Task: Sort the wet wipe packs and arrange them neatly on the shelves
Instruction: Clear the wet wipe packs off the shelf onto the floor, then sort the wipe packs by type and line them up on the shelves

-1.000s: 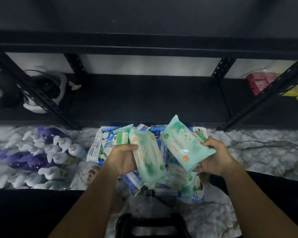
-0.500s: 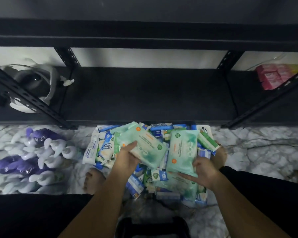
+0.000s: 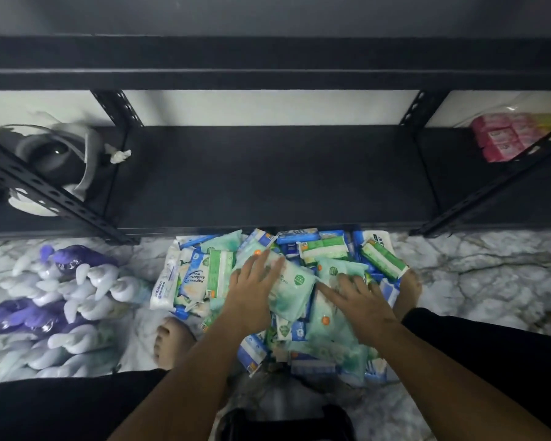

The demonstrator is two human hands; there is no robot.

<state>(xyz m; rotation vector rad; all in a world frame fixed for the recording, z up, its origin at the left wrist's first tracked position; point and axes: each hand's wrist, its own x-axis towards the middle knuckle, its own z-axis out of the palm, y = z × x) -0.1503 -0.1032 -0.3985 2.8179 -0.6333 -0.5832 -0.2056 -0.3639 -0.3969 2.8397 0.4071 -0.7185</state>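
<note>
A heap of wet wipe packs (image 3: 318, 249) in mint green, blue and white lies on the marble floor in front of a black metal shelf (image 3: 268, 179). My left hand (image 3: 252, 291) rests with spread, straight fingers on a mint green pack (image 3: 295, 289) at the top of the heap. My right hand (image 3: 360, 300) lies flat, fingers spread, on another mint green pack (image 3: 326, 323) just to the right. Neither hand lifts a pack.
The shelf board directly ahead is bare. A grey and white device (image 3: 54, 160) sits on the shelf at left, pink packs (image 3: 506, 138) at right. Purple and white pump bottles (image 3: 54, 300) lie on the floor at left. My bare feet (image 3: 169, 342) flank the heap.
Both hands came down from holding a mint green pack each in the air. The packs now lie on the heap and my fingers have opened flat over them.
</note>
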